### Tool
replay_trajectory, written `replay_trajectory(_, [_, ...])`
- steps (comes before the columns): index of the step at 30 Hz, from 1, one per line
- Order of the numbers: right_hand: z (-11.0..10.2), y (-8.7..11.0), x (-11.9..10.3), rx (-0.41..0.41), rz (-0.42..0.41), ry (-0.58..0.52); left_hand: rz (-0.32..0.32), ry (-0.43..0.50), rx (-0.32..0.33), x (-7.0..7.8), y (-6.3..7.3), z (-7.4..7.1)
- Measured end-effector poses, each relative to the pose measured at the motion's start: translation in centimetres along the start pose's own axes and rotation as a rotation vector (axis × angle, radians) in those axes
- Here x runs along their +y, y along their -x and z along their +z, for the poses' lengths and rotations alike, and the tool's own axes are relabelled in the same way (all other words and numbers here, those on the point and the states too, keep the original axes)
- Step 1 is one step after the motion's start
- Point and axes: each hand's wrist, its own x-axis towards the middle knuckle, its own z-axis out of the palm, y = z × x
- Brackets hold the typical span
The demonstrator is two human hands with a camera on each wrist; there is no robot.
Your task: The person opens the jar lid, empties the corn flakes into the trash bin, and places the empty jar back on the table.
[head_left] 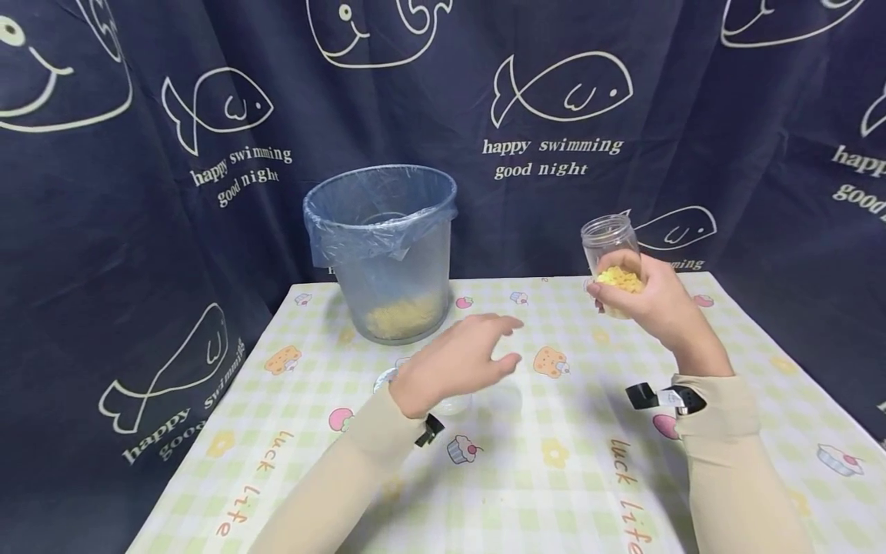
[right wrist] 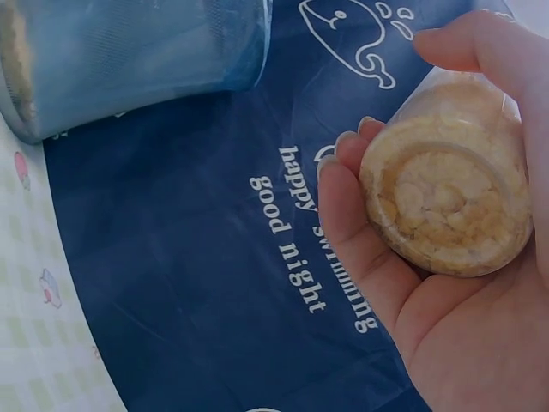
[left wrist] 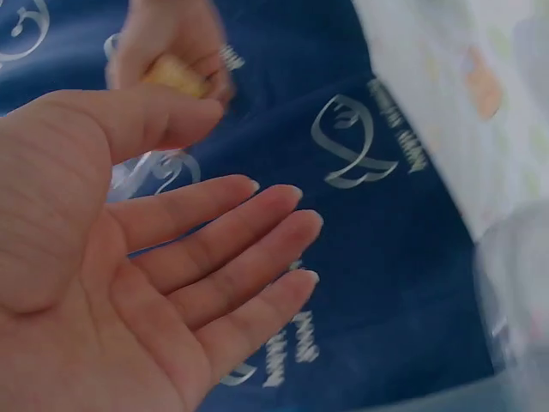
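Note:
My right hand grips a clear plastic jar above the table's back right, its fingers and thumb curled round the sides. The jar has no lid on, and yellow pieces fill its lower part. Through its base in the right wrist view, the pale yellow pieces press against the plastic. My left hand hovers over the middle of the table, fingers extended and holding nothing. Beneath it are clear round items, mostly hidden by the hand and wrist; their kind cannot be made out.
A translucent blue bin stands at the table's back left, lined with a blue plastic bag. Yellow material shows low inside it. A patterned cloth covers the table. Dark blue fish-print curtains hang behind and beside it.

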Motion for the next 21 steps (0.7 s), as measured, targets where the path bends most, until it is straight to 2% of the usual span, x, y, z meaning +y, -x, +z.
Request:
replay_trajectory(3, [0.1, -0.1, 0.3, -0.016, 0.000, 0.016, 0.009, 0.019, 0.114, -0.3, 0.5, -2.3])
replay_trajectory(7, [0.4, -0.3, 0.7, -0.032, 0.016, 0.024, 0.007, 0.027, 0.314, -1.3, 1.2, -5.0])
replay_trajectory(10, [0.6, -0.4, 0.9, -0.036, 0.020, 0.029, -0.003, 0.007, 0.472, -2.4, 1.8, -6.8])
replay_trajectory(14, [0.7, -0.3, 1.0, -0.044, 0.019, 0.039, -0.017, -0.043, 0.646, -4.5, 2.7, -9.0])
replay_trajectory(18, [0.8, -0.3, 1.1, -0.053, 0.024, 0.043, -0.071, -0.087, 0.765, -6.8, 3.5, -10.9])
replay_trajectory(21, [0.8, -0.5, 1.1, -0.056, 0.012, 0.039, -0.131, -0.098, 0.802, -8.5, 3.9, -11.8])
